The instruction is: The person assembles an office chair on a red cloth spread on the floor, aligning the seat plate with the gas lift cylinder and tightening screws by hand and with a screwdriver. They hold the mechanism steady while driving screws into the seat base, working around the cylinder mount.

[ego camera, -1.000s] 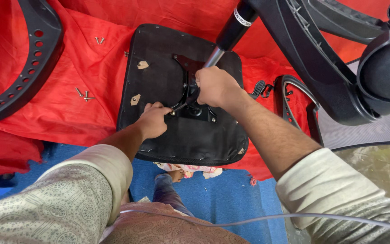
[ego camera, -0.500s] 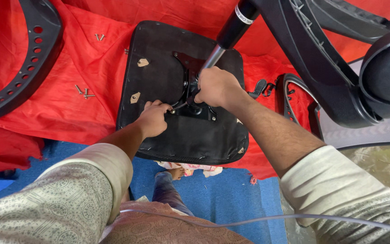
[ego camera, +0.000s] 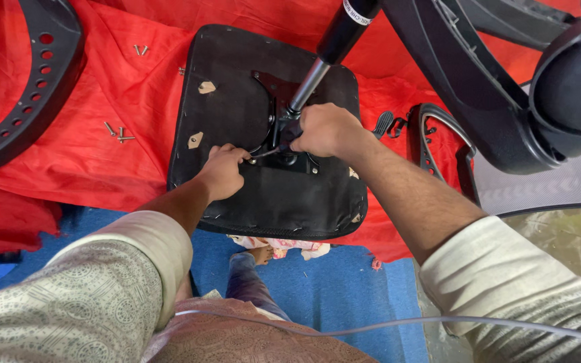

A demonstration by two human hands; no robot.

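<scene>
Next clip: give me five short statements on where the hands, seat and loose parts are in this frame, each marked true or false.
1. The right hand grips the base of the metal cylinder on the seat underside. True.
2. The left hand is off the seat, resting on the blue floor. False: it is on the seat, at a thin lever.
3. The seat lies on a red cloth. True.
4. Loose screws lie on the red cloth left of the seat. True.
5. The curved black part sits on top of the seat. False: it lies apart, far left.

Both hands (ego camera: 327,131) on seat underside (ego camera: 237,101) (red cloth (ego camera: 102,161)).
</scene>
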